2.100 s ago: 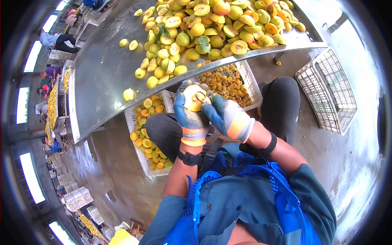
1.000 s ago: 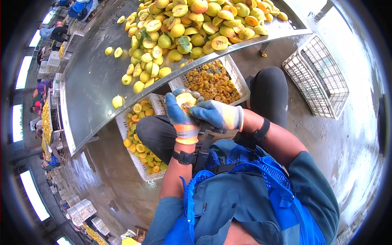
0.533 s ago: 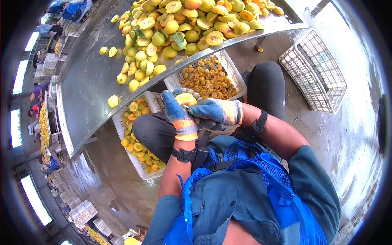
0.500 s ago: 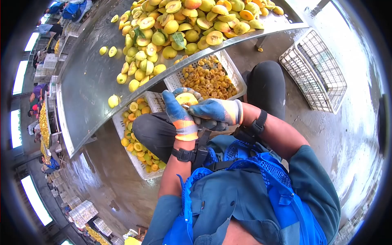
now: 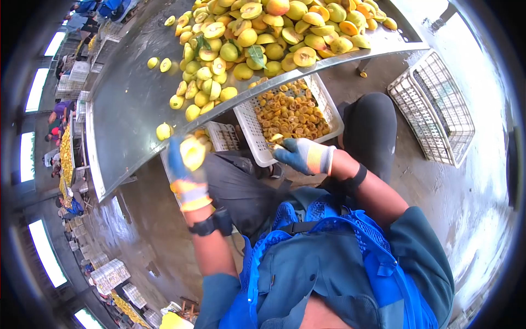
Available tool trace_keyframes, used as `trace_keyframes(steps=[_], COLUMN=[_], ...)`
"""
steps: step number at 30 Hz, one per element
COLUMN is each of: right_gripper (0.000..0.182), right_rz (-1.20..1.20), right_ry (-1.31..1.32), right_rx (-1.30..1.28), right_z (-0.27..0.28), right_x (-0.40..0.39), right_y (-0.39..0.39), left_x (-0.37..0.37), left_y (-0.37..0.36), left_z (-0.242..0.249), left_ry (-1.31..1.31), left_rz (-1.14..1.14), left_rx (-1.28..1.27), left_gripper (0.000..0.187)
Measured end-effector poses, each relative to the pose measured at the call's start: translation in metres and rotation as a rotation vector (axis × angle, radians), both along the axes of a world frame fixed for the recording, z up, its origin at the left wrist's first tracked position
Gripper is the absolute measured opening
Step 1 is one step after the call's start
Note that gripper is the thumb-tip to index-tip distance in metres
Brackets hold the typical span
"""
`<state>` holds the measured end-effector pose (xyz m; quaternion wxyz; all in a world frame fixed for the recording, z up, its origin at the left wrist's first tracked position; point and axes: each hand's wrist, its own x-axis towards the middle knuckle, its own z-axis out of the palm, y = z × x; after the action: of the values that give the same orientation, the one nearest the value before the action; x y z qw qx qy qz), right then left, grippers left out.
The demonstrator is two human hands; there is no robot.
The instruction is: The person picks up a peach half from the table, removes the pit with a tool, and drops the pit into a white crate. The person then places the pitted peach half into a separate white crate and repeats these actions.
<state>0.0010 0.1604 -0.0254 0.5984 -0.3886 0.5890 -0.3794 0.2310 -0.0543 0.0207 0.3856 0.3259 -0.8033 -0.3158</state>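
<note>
My left hand [image 5: 185, 167], in a blue and orange glove and blurred by motion, holds a yellow fruit half [image 5: 193, 152] over the left crate. My right hand [image 5: 303, 156], gloved alike, is closed near the lower rim of a white crate [image 5: 262, 157] of small brownish-yellow pieces [image 5: 290, 115]. A small yellow piece [image 5: 278, 138] shows at its fingertips; any tool there is hidden. Beyond my hands, halved and whole yellow-green fruit [image 5: 246, 38] is heaped on the metal table [image 5: 129, 104].
An empty-looking white crate [image 5: 433, 109] stands tilted on the wet floor at the right. The metal table's raised edge runs just beyond my hands. My knees are under it. At the far left, other people sit along tables of yellow fruit [image 5: 67, 159].
My hands, together around a fruit before, have parted. The left has swung left with a fruit half; the right has moved slightly right, beside the crate of small pieces. The whole view has shifted a little.
</note>
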Motion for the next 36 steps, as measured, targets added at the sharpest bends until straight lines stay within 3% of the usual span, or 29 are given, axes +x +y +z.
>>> trace_keyframes(steps=[1, 2, 4, 6, 7, 10, 12, 13, 14, 16, 18, 21, 24, 26, 28, 30, 31, 32, 33, 34, 35, 36], right_gripper=[0.050, 0.049, 0.051, 0.050, 0.050, 0.047, 0.046, 0.043, 0.042, 0.042, 0.040, 0.039, 0.039, 0.036, 0.034, 0.032, 0.031, 0.031, 0.031, 0.031, 0.033, 0.034], right_rz=[-0.017, 0.047, 0.079, 0.052, 0.032, -0.055, -0.119, -0.201, -0.255, -0.352, -0.443, -0.498, -0.723, -0.708, -0.677, -0.595, -0.548, -0.522, -0.498, -0.479, -0.468, -0.445], right_ry=[0.338, 0.375, 0.514, 0.479, 0.446, 0.411, 0.412, 0.408, 0.417, 0.436, 0.423, 0.463, 0.327, 0.314, 0.261, 0.294, 0.309, 0.323, 0.339, 0.357, 0.396, 0.419], right_rx=[-0.045, 0.064, 0.086, 0.111, 0.108, 0.045, 0.034, -0.019, -0.025, -0.041, -0.035, 0.038, -0.157, -0.274, -0.336, -0.387, -0.407, -0.412, -0.415, -0.413, -0.394, -0.363], right_z=[-0.004, -0.002, -0.003, 0.000, 0.000, 0.005, 0.007, 0.005, 0.003, -0.001, -0.003, 0.005, -0.002, 0.007, 0.027, 0.040, 0.043, 0.045, 0.047, 0.049, 0.049, 0.049], right_x=[0.003, 0.001, 0.003, 0.005, 0.006, -0.001, -0.010, -0.013, -0.016, -0.019, -0.021, -0.029, -0.032, -0.037, -0.041, -0.043, -0.040, -0.038, -0.035, -0.031, -0.025, -0.021], right_y=[0.000, -0.001, 0.002, 0.000, 0.001, 0.007, 0.013, 0.019, 0.022, 0.029, 0.032, 0.036, 0.033, 0.025, 0.018, 0.008, 0.004, 0.000, -0.004, -0.006, -0.009, -0.009], left_x=[0.028, 0.044, 0.046, 0.005, -0.029, -0.127, -0.199, -0.229, -0.257, -0.299, -0.314, -0.311, -0.284, -0.259, -0.231, -0.200, -0.189, -0.184, -0.175, -0.168, -0.160, -0.152], left_y=[-0.032, -0.048, -0.050, -0.044, -0.028, -0.011, 0.012, 0.020, 0.022, 0.025, 0.028, 0.010, -0.002, 0.004, 0.006, 0.006, 0.029, 0.042, 0.049, 0.058, 0.067, 0.070], left_z=[0.003, 0.009, 0.017, 0.018, 0.026, -0.006, -0.008, -0.020, -0.029, -0.051, -0.057, -0.090, -0.081, -0.056, -0.060, -0.082, -0.061, -0.058, -0.060, -0.048, -0.037, -0.036], left_ry=[0.311, 0.139, -0.563, -0.205, -0.059, -0.213, -0.106, -0.088, -0.102, -0.241, -0.384, -0.217, -0.070, 0.015, 0.278, 0.187, 0.189, 0.241, 0.233, 0.407, 0.654, 0.690], left_rz=[0.200, 0.365, 0.496, 0.265, 0.136, -0.158, -0.375, -0.410, -0.446, -0.438, -0.436, -0.430, -0.408, -0.319, -0.292, -0.387, -0.358, -0.332, -0.304, -0.406, -0.345, -0.364], left_rx=[0.584, 0.478, -0.474, -0.189, 0.206, -0.015, -0.191, -0.115, -0.196, -0.160, 0.064, 0.241, 0.526, 0.621, 0.749, -0.273, -0.195, -0.149, 0.074, 0.617, 1.153, 1.232], left_gripper=[0.028, 0.025, 0.025, 0.022, 0.022, 0.026, 0.037, 0.046, 0.055, 0.061, 0.063, 0.063, 0.049, 0.044, 0.037, 0.036, 0.041, 0.032, 0.030, 0.032, 0.037, 0.036])
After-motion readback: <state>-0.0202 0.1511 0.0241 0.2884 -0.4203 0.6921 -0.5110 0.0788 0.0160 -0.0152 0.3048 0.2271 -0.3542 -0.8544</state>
